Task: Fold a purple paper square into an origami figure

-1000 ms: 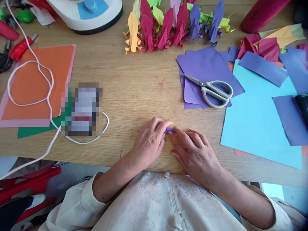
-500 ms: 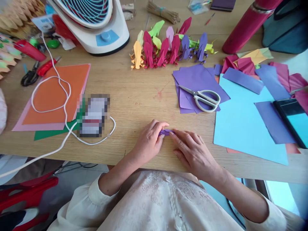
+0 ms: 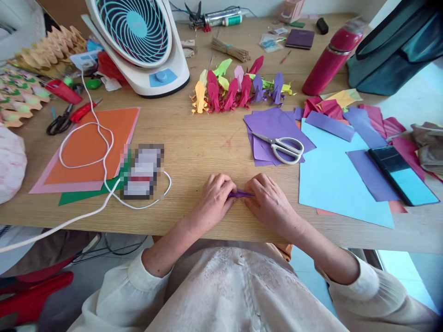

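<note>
A small, narrow piece of folded purple paper spans the gap between my hands near the table's front edge. My left hand pinches its left end, fingers closed. On the other end my right hand is also closed, thumb and fingers gripping the tip. Both ends of the paper are partly hidden by fingers. Beyond my right hand lie several purple sheets with white-handled scissors resting on them. Folded paper figures in red, purple, yellow and green stand in a cluster farther back.
To the left are orange paper, a white cable and a blurred phone. A fan stands behind. On the right lie light blue paper, a dark phone and a red bottle.
My right hand has gone from extended fingers pressing the purple paper to a closed grip on its right end. The view has tilted up, showing more of the table's back.
</note>
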A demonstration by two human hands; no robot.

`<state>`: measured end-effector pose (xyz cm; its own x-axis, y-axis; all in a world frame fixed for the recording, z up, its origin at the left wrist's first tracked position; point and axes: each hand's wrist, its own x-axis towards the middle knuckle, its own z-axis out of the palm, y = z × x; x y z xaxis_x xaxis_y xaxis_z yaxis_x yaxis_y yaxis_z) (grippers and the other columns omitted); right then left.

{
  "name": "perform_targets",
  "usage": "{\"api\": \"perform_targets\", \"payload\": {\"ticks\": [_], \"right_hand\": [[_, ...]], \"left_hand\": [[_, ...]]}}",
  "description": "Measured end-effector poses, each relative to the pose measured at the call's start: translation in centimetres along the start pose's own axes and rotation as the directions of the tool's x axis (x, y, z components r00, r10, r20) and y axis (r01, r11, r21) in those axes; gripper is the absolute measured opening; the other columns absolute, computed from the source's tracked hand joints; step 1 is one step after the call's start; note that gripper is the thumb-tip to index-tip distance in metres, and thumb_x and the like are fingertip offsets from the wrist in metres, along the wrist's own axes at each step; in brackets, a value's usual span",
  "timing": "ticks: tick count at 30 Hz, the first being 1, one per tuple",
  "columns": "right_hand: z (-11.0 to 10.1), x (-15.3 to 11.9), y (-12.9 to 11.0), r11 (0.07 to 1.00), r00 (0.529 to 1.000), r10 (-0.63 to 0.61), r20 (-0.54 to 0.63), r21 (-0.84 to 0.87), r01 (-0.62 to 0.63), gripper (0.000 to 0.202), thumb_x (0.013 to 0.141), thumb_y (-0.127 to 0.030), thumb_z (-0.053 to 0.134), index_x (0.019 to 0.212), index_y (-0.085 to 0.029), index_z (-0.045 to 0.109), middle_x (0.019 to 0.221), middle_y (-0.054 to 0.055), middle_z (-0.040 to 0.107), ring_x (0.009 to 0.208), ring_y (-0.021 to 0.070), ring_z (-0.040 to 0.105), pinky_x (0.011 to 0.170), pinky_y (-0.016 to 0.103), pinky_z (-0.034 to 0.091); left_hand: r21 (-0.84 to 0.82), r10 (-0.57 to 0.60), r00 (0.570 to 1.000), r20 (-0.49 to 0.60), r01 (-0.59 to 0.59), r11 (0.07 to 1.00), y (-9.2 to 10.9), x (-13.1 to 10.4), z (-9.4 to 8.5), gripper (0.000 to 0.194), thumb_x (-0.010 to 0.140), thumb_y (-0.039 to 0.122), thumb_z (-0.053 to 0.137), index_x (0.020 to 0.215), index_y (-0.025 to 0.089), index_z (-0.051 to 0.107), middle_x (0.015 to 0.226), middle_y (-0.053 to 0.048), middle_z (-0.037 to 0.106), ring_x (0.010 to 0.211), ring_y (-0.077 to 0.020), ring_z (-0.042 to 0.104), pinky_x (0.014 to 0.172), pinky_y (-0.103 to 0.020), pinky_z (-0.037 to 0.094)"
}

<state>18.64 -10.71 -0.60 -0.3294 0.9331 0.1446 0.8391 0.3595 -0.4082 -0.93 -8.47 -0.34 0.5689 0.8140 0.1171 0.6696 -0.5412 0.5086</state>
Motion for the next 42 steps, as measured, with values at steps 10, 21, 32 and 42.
{"api": "perform_targets", "payload": {"ticks": [10,21,32,42], "right_hand": [[-1.0,1.5,-1.4,0.995,0.980,0.072,0.184,0.061,-0.085,0.007,0.089,-0.015,0.060,0.095,-0.018,0.062,0.093,0.005,0.062,0.081,0.0166,0.059,0.070,0.027,0.041],[-2.7,7.1,1.0,0.706,0.969,0.058,0.241,0.676,-0.210,0.020,0.086,-0.037,0.064,0.078,-0.019,0.062,0.059,-0.006,0.046,0.054,0.0092,0.036,0.052,0.026,0.025],[1.1,7.3,1.0,0.232,0.935,0.322,0.149,0.945,-0.231,0.042,0.074,-0.057,0.077,0.074,-0.020,0.055,0.062,-0.005,0.045,0.057,0.0095,0.034,0.053,0.026,0.027],[2.3,6.7,1.1,0.367,0.934,0.328,0.139,0.893,-0.262,0.037,0.079,-0.049,0.074,0.072,-0.020,0.050,0.059,-0.005,0.045,0.054,0.0094,0.036,0.049,0.024,0.028]], "left_hand": [[0.001,0.143,0.989,0.022,-0.143,0.990,-1.6,-0.3,-0.1,0.025,0.093,0.020,0.061,0.115,0.019,0.050,0.110,-0.007,0.057,0.102,-0.0229,0.059,0.088,-0.040,0.053],[0.121,0.218,0.944,-0.248,-0.193,0.974,-2.8,5.4,-6.7,0.090,0.077,0.033,0.083,0.150,0.025,0.033,0.139,-0.015,0.051,0.125,-0.0331,0.051,0.104,-0.052,0.045],[-0.862,-0.323,0.945,-0.053,0.120,0.492,-4.1,8.4,-2.2,0.036,0.072,0.046,0.082,0.069,0.014,0.066,0.066,0.001,0.062,0.063,-0.0107,0.052,0.063,-0.023,0.042],[-0.906,-0.310,0.947,0.086,0.203,0.371,-4.5,8.0,-2.0,0.032,0.070,0.043,0.084,0.078,0.013,0.075,0.076,-0.003,0.069,0.062,-0.0098,0.053,0.053,-0.021,0.044]]}}
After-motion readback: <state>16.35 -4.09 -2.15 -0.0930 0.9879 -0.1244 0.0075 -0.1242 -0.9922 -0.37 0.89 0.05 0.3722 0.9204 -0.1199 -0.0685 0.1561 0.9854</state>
